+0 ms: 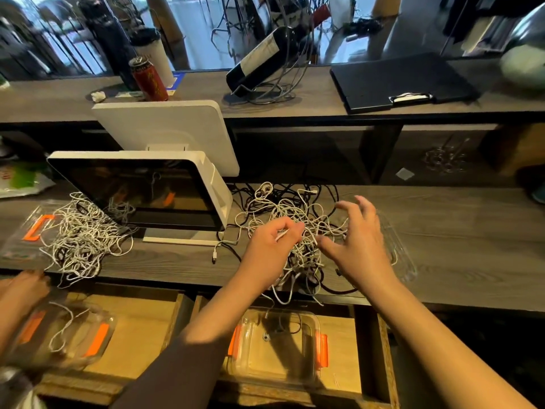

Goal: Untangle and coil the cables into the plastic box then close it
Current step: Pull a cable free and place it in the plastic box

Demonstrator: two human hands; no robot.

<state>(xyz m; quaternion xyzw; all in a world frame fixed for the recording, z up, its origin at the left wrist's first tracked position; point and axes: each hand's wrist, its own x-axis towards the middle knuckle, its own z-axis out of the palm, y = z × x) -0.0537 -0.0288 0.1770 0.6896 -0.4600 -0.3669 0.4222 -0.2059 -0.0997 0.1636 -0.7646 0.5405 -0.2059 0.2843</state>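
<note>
The tangle of white and black cables (298, 231) lies on the wooden counter (460, 231), directly under both hands. The left hand (272, 246) pinches a white strand, fingers curled round it. The right hand (358, 246) hovers just right of it, fingers spread and holding nothing. The clear plastic box (283, 346) with orange latches sits below the hands in an open drawer (371, 349), a few cable ends hanging into it. Beyond the left hand stands a dark screen (141, 190). No writing is legible.
</note>
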